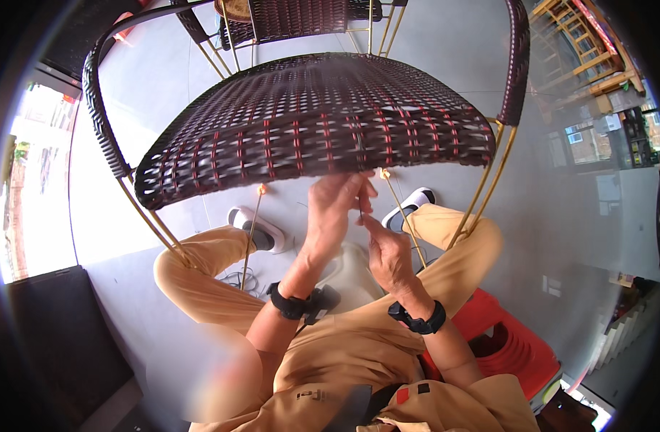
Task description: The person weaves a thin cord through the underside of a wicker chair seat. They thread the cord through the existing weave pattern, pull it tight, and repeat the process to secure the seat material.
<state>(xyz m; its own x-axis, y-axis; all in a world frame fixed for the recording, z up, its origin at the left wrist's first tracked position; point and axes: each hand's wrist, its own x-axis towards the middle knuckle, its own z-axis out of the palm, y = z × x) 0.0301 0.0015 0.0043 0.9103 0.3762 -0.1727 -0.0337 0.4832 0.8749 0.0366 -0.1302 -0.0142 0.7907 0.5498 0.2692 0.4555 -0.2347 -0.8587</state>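
A chair with a dark brown woven seat [308, 144], red strands running through it, stands in front of me on a gold metal frame [499, 165]. My left hand [330, 214] is just under the seat's near edge, its fingers closed in a pinch. Below and right of it, my right hand [389, 253] has thumb and forefinger pressed together. A short dark strand [360, 209] runs between the fingertips of both hands. Where its upper end goes is hidden behind the left fingers.
My legs [200, 273] spread to both sides of the chair's front legs. A red plastic stool [499, 345] is at the lower right. Another woven chair [301, 21] stands beyond. Wooden furniture [589, 54] is at the far right, and cables [236, 279] lie on the grey floor.
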